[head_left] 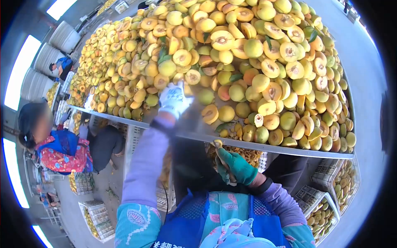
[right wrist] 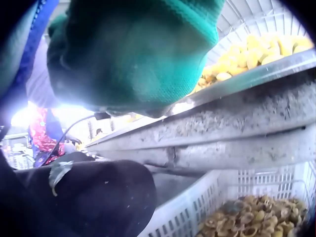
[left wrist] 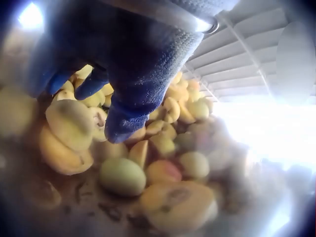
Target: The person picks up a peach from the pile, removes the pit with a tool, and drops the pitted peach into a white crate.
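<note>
A big heap of yellow peaches (head_left: 248,49), whole and halved, covers a metal table (head_left: 264,147). My left hand (head_left: 173,98), in a white and blue glove, reaches up onto the near edge of the heap. In the left wrist view its fingers (left wrist: 123,118) hang loosely curved just over a yellow peach (left wrist: 71,123) and grip nothing. My right hand (head_left: 233,165), in a green glove, stays below the table edge. It is curled round a thin grey tool (head_left: 223,164) with a yellow scrap of fruit (head_left: 217,143) at the top. The right wrist view shows only the glove's back (right wrist: 133,54).
A white crate of pits (right wrist: 247,222) stands under the table. Crates of halved peaches (head_left: 326,206) sit at the right, more crates (head_left: 97,219) at the lower left. A person in a red flowered top (head_left: 62,149) sits at the left. White tubs (head_left: 62,37) stand behind.
</note>
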Demonstrator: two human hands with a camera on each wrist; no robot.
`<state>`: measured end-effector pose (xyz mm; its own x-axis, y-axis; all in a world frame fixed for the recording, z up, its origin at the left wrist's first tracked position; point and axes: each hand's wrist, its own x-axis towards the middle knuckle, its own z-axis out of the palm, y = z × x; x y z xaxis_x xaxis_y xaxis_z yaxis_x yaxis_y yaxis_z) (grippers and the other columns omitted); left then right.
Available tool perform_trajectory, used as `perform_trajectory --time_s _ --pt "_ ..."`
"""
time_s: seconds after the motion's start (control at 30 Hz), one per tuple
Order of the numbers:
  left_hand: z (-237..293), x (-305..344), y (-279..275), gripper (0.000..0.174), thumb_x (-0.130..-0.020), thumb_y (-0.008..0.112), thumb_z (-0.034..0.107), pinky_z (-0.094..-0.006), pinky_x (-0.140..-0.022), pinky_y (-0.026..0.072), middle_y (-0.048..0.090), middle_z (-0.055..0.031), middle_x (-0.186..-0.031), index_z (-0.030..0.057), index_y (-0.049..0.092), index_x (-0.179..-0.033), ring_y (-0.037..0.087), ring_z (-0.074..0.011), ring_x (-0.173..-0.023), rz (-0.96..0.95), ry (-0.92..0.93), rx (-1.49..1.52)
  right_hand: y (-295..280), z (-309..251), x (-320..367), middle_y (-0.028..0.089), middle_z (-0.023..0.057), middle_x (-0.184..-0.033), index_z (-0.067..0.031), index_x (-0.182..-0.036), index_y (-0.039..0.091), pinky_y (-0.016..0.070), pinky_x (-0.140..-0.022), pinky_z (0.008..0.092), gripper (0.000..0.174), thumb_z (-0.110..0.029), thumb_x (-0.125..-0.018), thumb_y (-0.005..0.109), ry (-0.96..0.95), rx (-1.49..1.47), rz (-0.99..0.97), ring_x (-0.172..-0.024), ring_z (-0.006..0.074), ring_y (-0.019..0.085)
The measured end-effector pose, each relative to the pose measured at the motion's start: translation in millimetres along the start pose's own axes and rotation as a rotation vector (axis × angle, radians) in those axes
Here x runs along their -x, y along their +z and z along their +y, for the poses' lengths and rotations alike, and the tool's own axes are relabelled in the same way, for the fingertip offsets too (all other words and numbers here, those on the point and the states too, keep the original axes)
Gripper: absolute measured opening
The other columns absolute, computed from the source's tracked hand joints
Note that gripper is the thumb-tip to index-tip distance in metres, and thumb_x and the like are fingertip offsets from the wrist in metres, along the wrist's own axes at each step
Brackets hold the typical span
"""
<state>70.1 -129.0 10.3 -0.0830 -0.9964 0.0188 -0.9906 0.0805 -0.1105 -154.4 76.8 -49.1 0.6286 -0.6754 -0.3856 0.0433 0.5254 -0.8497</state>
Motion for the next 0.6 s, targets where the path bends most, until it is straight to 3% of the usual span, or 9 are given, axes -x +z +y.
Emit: perform_trajectory --time_s 0.07,0.1,0.13,0.2,0.27,0.37,0.4,0.43,0.6 --pt "-19.6 -31.9 26.2 0.067 -0.074 0.071 0.047 -0.0443 -0.083 0.0504 0.066 -0.0174 -0.1 0.0067 0.053 -0.124 0.064 -0.0374 -0.094 -0.028 0.134 0.137 2.0 -18.6 2.7 0.061 0.0121 -0.109 -0.0022 -0.141 0.039 0.0502 -0.073 0.0324 0.05 -0.021 -0.096 0.051 0.056 -0.266 0.076 -0.084 0.0221 0.06" --pt "-14.2 -23.5 -10.5 0.065 -0.077 0.07 0.044 -0.0411 -0.073 0.0541 0.068 -0.0164 -0.1 0.006 0.052 -0.126 0.067 -0.0325 -0.088 -0.142 0.135 0.242 -0.7 -19.0 3.5 0.062 0.0118 -0.104 -0.0021 -0.138 0.042 0.0505 -0.071 0.0326 0.047 -0.021 -0.096 0.051 0.056 -0.362 0.097 -0.081 0.0216 0.06" --pt "-26.4 -18.3 1.4 0.059 -0.085 0.065 0.04 -0.0347 -0.062 0.0561 0.066 -0.0179 -0.108 0.0023 0.051 -0.128 0.069 -0.0267 -0.086 -0.122 0.18 0.718 -7.4 -11.3 5.2 0.062 0.0111 -0.098 -0.0022 -0.134 0.046 0.0503 -0.067 0.0325 0.043 -0.022 -0.096 0.051 0.008 -0.386 0.086 -0.078 0.0207 0.06" --pt "-35.2 15.3 -2.4 0.055 -0.091 0.058 0.035 -0.0282 -0.057 0.056 0.063 -0.0203 -0.114 -0.0021 0.048 -0.131 0.069 -0.0243 -0.084 -0.635 0.012 1.884 -4.5 -3.9 4.9 0.058 0.008 -0.08 -0.0044 -0.115 0.051 0.0455 -0.053 0.0307 0.034 -0.033 -0.097 0.048 0.0 -0.48 0.15 -0.061 0.0179 0.055" --pt "-30.3 43.3 -4.6 0.051 -0.088 0.062 0.029 -0.0299 -0.063 0.056 0.065 -0.0173 -0.113 -0.0016 0.052 -0.127 0.069 -0.0226 -0.085 -0.278 0.204 1.463 14.6 -37.2 2.6 0.049 0.0029 -0.055 -0.0085 -0.087 0.05 0.036 -0.032 0.0271 0.047 -0.053 -0.097 0.042 0.085 -0.617 0.301 -0.036 0.0139 0.044" --pt "-2.1 77.6 -1.2 0.046 -0.082 0.07 0.02 -0.0324 -0.071 0.0562 0.068 -0.0127 -0.11 -0.0009 0.058 -0.121 0.068 -0.0201 -0.086 0.204 0.451 0.8 21.2 -32.6 -0.1 0.058 0.0115 -0.074 -0.0027 -0.104 0.055 0.0456 -0.054 0.0336 0.031 -0.032 -0.098 0.049 -0.179 -0.006 0.421 -0.061 0.0215 0.056" --pt "9.4 85.6 -6.3 0.044 -0.079 0.071 0.017 -0.0326 -0.072 0.0556 0.07 -0.0107 -0.107 0.0004 0.061 -0.118 0.068 -0.0193 -0.086 0.226 0.458 0.817 26.1 -34.6 -5.9 0.062 0.0156 -0.083 0.0 -0.112 0.057 0.0493 -0.063 0.0375 0.03 -0.025 -0.097 0.051 -0.261 0.109 0.487 -0.07 0.0258 0.06" --pt "21.0 92.3 -14.5 0.042 -0.077 0.073 0.015 -0.0328 -0.074 0.055 0.071 -0.0088 -0.104 0.0017 0.063 -0.115 0.068 -0.0185 -0.085 0.248 0.469 0.832 30.7 -46.8 -7.2 0.062 0.0215 -0.08 0.0002 -0.11 0.056 0.0476 -0.059 0.0423 0.029 -0.026 -0.096 0.053 -0.367 0.189 0.541 -0.068 0.0342 0.063" --pt "46.1 108.7 -18.9 0.044 -0.074 0.078 0.011 -0.0308 -0.077 0.0534 0.071 -0.0069 -0.095 0.0043 0.064 -0.115 0.068 -0.0169 -0.085 0.237 0.467 1.017 30.6 -59.0 -17.6 0.061 0.0279 -0.076 0.0006 -0.1 0.054 0.0461 -0.057 0.0489 0.032 -0.031 -0.096 0.054 -0.47 0.412 0.602 -0.071 0.0463 0.061"
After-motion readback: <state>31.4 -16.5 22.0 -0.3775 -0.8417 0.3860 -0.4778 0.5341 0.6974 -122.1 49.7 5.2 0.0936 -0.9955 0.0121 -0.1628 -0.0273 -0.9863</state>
